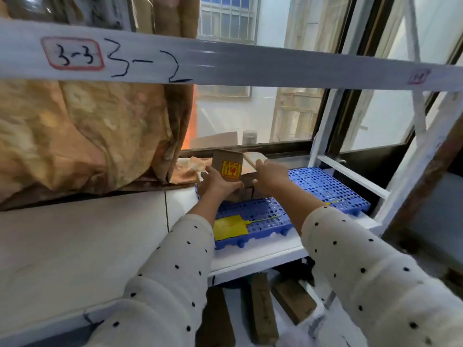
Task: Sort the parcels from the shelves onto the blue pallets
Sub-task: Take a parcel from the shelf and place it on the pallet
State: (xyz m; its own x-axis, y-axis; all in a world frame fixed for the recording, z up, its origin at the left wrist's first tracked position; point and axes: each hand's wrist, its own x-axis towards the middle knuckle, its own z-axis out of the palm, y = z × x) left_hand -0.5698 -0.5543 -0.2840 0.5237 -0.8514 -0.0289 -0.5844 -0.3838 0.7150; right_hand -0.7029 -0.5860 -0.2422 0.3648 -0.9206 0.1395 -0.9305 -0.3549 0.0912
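1. Head view, the grasp: the left hand point(216, 182) is wrapped round the lower left side of a brown cardboard parcel point(229, 169), thumb across the front face below its yellow and red sticker point(231, 169). The right hand point(269, 172) lies on the parcel's right side with fingers curled against it, so both hands grip the one parcel.

2. Head view, where the parcel is: it stands upright at the far end of the left blue pallet point(253, 216), roughly 12 o'clock from the person, just in front of the window sill point(283, 156). Whether its base already rests on the pallet I cannot tell; the hands hide it.

3. Head view, surroundings: a second blue pallet point(328, 186) lies at 1 o'clock, close beside the first. A yellow tag point(229, 227) sits at the near edge of the left pallet. A curtain point(82, 136) hangs at 10 o'clock.

4. Doing it well, as I judge it: keep the parcel upright given the sticker, set the base flat and fully on the perforated top, clear of the curtain, and let go only once it stands steady.
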